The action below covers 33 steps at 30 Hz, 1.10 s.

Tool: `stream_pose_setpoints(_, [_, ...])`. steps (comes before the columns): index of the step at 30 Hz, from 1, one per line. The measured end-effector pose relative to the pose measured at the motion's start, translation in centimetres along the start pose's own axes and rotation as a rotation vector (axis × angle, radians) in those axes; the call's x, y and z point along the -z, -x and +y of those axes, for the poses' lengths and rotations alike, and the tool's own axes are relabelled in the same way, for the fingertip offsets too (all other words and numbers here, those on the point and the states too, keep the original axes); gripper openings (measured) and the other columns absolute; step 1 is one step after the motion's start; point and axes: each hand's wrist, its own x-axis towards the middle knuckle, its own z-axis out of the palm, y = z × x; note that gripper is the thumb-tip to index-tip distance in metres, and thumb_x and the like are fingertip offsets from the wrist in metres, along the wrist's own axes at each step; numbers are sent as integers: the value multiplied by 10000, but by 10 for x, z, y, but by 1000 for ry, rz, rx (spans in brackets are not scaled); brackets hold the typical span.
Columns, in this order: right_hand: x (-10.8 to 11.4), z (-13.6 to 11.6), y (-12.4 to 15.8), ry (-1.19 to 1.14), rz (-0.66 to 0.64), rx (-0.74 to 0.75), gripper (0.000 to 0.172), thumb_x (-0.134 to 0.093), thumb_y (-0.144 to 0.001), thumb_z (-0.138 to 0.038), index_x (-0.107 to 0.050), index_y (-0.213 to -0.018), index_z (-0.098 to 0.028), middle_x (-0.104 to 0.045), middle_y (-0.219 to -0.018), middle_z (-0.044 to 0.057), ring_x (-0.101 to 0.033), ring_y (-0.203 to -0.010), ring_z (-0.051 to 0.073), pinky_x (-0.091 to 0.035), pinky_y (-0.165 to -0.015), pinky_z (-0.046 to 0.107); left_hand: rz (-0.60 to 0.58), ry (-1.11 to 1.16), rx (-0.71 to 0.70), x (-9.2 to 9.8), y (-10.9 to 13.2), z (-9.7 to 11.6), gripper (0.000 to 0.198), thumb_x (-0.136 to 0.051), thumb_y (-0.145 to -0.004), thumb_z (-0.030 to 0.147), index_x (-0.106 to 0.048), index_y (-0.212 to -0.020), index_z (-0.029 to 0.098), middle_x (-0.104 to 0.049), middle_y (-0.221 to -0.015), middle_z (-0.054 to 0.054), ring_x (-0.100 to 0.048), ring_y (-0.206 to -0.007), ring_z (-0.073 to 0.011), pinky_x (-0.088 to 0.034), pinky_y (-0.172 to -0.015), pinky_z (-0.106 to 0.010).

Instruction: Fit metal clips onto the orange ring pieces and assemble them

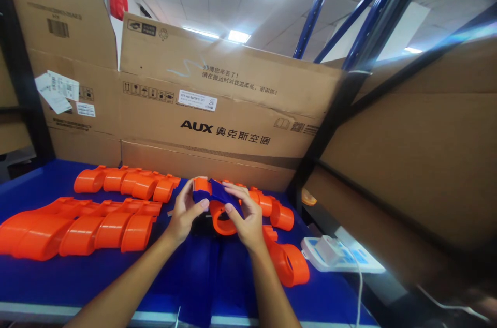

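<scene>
Both my hands are together above the middle of the blue work surface, around one orange and blue plastic piece with an open orange ring (224, 227) at its lower end. My left hand (183, 217) grips its left end, thumb against the blue part and fingers behind. My right hand (248, 214) is wrapped over the blue flap (222, 192) and the right side of the ring. The fingertips behind the piece are hidden. Similar orange ring-shaped pieces (79, 235) lie in rows to the left, and more orange pieces (285, 261) lie beside my right forearm.
A cardboard wall (217, 110) closes off the back of the blue surface (108, 286). Black frame posts (322, 136) rise at the sides. A white power strip (345, 255) with a plugged-in adapter and cable sits at the right edge.
</scene>
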Motion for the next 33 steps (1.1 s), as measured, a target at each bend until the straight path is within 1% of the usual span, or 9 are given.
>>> stream_pose_setpoints(3, [0,1,0,-42,-17,-31,355,-750,-889,-408,-724,-1218,-279,-712,-1292,108,-618,-1270,323,-443,-1127,549,-43,11,3,0,1,2,524,-832,-764,306,-668,-1254,217,-715,-1155,-102,-669,-1117,-298,-538,-995,-406])
stream_pose_setpoints(7, [-2,2,2,-100,-66,-83,490,-750,-887,-420,-632,-1339,-273,-676,-1356,107,-621,-1275,316,-477,-1107,506,-65,38,-15,1,2,5,716,-832,-762,290,-559,-1423,263,-634,-1371,-107,-620,-1239,-316,-500,-1064,-438])
stream_pose_setpoints(9, [-3,1,3,-72,-71,-90,521,-757,-878,-425,-612,-1352,-265,-681,-1339,110,-638,-1244,316,-497,-1084,495,-68,63,-15,2,2,5,744,-821,-772,299,-530,-1455,265,-594,-1439,-117,-589,-1292,-331,-479,-1093,-462])
stream_pose_setpoints(12, [-4,0,5,62,-22,-12,562,-786,-846,-410,-605,-1357,-264,-684,-1313,118,-645,-1206,327,-500,-1068,516,-93,95,13,4,0,3,672,-794,-804,332,-561,-1427,234,-563,-1491,-142,-510,-1394,-350,-433,-1146,-486])
stream_pose_setpoints(15, [-4,1,6,258,5,138,653,-849,-778,-373,-599,-1376,-294,-673,-1293,123,-630,-1170,346,-491,-1050,561,-52,84,23,4,-2,3,668,-805,-798,345,-570,-1413,233,-527,-1538,-147,-440,-1458,-351,-399,-1179,-489])
stream_pose_setpoints(18, [-4,3,8,390,-12,251,710,-865,-762,-342,-578,-1412,-329,-661,-1236,119,-624,-1101,341,-510,-995,570,-8,74,83,2,-5,6,673,-826,-787,334,-560,-1397,237,-608,-1454,-161,-546,-1369,-358,-461,-1118,-514])
stream_pose_setpoints(21, [-4,7,8,458,-8,309,755,-858,-773,-325,-543,-1458,-350,-628,-1187,116,-612,-1069,330,-521,-963,558,25,74,105,0,-6,10,612,-853,-763,313,-587,-1307,225,-699,-1321,-158,-648,-1242,-344,-507,-1058,-508])
stream_pose_setpoints(25, [-4,10,9,502,-15,316,781,-854,-775,-341,-521,-1481,-368,-590,-1165,117,-596,-1069,335,-517,-952,569,58,52,70,1,-6,10,521,-881,-723,293,-617,-1168,228,-733,-1264,-135,-681,-1193,-318,-511,-1053,-476])
stream_pose_setpoints(33, [-4,9,11,501,-5,324,819,-875,-749,-347,-524,-1487,-390,-582,-1162,110,-590,-1061,334,-517,-943,558,63,45,75,2,-7,8,504,-877,-721,308,-595,-1133,237,-752,-1220,-123,-699,-1153,-310,-524,-1027,-482])
